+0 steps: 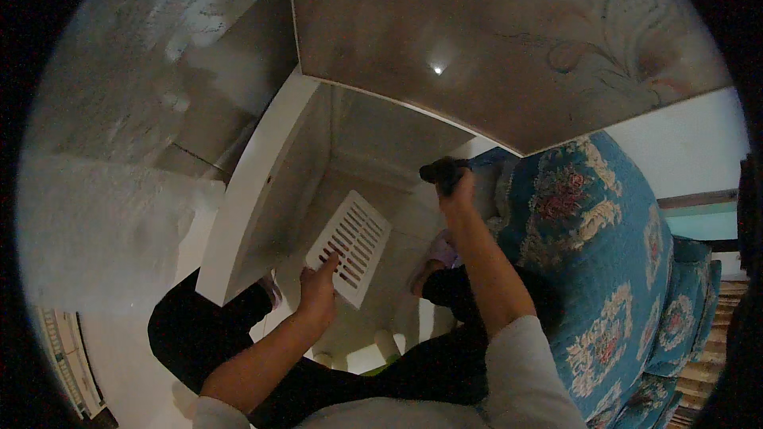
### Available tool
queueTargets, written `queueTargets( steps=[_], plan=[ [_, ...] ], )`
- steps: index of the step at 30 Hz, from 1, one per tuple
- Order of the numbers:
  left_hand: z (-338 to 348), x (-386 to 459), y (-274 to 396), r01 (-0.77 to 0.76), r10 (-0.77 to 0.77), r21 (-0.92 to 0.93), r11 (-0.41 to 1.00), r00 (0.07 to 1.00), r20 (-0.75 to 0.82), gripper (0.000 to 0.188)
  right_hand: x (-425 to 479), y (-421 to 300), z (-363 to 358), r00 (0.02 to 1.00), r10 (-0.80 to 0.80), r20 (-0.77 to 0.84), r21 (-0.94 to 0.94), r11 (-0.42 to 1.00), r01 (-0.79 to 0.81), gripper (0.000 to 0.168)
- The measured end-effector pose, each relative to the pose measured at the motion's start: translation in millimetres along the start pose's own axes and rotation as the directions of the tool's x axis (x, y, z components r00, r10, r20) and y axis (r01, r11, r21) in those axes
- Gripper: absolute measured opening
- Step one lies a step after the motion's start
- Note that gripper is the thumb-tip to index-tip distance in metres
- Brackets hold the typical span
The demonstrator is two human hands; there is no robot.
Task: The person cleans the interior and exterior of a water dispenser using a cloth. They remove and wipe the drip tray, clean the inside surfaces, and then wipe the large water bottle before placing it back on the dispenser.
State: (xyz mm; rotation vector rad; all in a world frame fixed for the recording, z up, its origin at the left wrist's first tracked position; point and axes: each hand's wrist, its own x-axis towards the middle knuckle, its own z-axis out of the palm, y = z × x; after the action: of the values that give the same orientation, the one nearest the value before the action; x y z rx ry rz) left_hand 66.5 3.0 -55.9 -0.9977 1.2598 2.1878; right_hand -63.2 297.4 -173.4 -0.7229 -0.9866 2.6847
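My left hand (320, 289) grips the near left corner of a white slotted plastic panel (372, 226), thumb on top. Rows of slots run across the panel, which is held tilted above the floor. Farther out and to the right, my right hand (458, 187) is closed around a small dark object (440, 171). That object is too dark to identify; it sits beside the blue sofa cover, below the edge of the glossy tabletop.
A glossy brown tabletop (405, 24) with a floral pattern juts overhead. A white curved panel (256, 190) stands at left. The sofa with a blue floral cover (596, 238) borders the right. My knees in black trousers (197, 333) flank the tiled floor (405, 244).
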Motion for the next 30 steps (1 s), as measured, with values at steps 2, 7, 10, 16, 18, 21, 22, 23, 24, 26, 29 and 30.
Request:
queueTargets(
  steps=[2,7,10,16,18,21,22,23,24,26,29,30],
  plan=[
    [0,-1,3,0.029,-0.029,0.023,0.999,1.000,-0.007,0.029,-3,-30,0,0.977,-0.131,-0.168,-0.270,0.959,0.082,0.025],
    [-13,9,-2,-0.032,0.032,-0.001,0.999,0.996,0.082,0.030,-36,-110,54,0.961,-0.263,-0.083,-0.394,0.895,0.211,0.024],
    [-11,10,-1,-0.030,0.027,0.025,0.999,0.995,0.095,0.030,-39,-139,66,0.886,-0.443,0.135,-0.430,0.780,0.455,0.027],
    [-19,20,-7,-0.043,0.037,0.178,0.983,0.999,0.036,0.029,-42,-83,85,0.747,-0.655,-0.117,-0.492,0.691,0.530,0.036],
    [-18,20,-6,-0.058,0.053,0.276,0.959,0.998,0.024,0.030,-22,-62,56,0.747,-0.654,-0.121,-0.688,0.598,0.412,0.039],
    [-29,11,-2,-0.152,0.156,0.464,0.873,0.987,0.030,0.031,-5,-26,30,0.857,-0.453,-0.246,-0.786,0.610,0.097,0.042],
    [-36,13,-1,-0.193,0.202,0.551,0.812,0.978,0.046,0.031,1,-16,16,0.904,-0.261,-0.338,-0.729,0.680,-0.076,0.041],
    [-42,12,-1,-0.233,0.249,0.632,0.739,0.966,0.065,0.031,8,-4,-1,0.912,-0.055,-0.407,-0.658,0.710,-0.251,0.040],
    [-42,5,0,-0.335,0.305,0.635,0.696,0.939,0.160,0.029,20,9,-32,0.964,-0.034,-0.262,-0.801,0.565,-0.198,0.040],
    [-36,-8,11,-0.405,0.331,0.629,0.664,0.913,0.238,0.026,31,40,-72,0.999,0.041,-0.027,-0.960,0.279,-0.037,0.041],
    [-64,-21,31,-0.336,0.293,0.744,0.578,0.936,0.196,0.024,-8,73,-4,0.983,0.123,0.137,-0.981,0.158,0.117,0.044],
    [-80,-36,41,-0.269,0.263,0.790,0.551,0.954,0.142,0.024,-35,77,46,0.973,0.178,0.150,-0.972,0.207,0.112,0.045]
  ],
)
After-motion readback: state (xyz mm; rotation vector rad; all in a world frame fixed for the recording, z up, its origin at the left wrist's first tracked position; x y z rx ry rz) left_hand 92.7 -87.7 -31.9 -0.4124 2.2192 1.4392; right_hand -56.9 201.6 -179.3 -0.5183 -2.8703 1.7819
